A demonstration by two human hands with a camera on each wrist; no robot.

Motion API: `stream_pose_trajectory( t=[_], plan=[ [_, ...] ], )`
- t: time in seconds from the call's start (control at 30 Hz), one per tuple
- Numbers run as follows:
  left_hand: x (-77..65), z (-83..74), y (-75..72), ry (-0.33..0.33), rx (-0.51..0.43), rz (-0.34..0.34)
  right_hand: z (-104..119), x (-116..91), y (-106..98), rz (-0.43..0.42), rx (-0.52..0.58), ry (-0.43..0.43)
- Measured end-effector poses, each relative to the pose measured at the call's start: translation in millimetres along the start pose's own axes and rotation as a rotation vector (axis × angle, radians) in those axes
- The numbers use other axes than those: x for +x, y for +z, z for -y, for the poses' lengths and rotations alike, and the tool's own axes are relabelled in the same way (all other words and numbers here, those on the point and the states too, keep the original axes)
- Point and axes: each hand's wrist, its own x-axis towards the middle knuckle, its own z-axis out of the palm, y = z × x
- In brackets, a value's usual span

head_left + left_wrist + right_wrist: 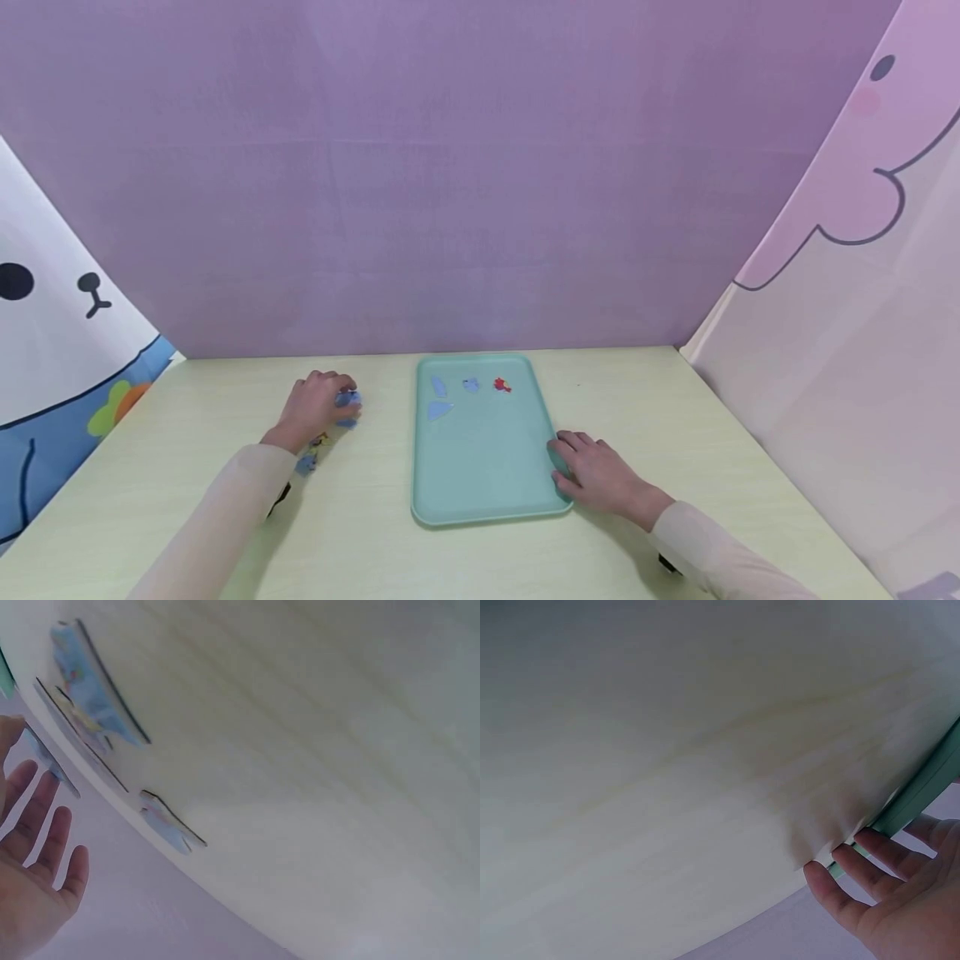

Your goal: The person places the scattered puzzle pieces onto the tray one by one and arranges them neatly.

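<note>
My left hand [315, 404] is over the left part of the table. In the left wrist view, its thumb and index finger pinch a thin, flat blue puzzle piece [51, 759]. Other printed blue puzzle pieces [96, 682] lie close to that hand, some with yellow on them. My right hand [600, 475] rests at the right rim of a mint-green tray [487, 512], fingers loosely extended. Along the tray's far end lie several flat pieces: two plain pale-blue ones, a printed blue piece [470, 385] and a red piece [502, 384].
The pale wooden table [675, 400] runs back to a purple cloth wall [480, 183]. Printed cloths hang at both sides, a white bear figure [52, 350] on the left and a pink shape [862, 183] on the right.
</note>
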Motion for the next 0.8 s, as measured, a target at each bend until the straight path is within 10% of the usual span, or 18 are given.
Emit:
stream_pose_trajectory(
  t=[0.8],
  plan=[
    [0.4, -46.7, 1.4, 0.167, 0.002, -0.069, 0.0, -0.6, 0.8, 0.001, 0.004, 0.008]
  ],
)
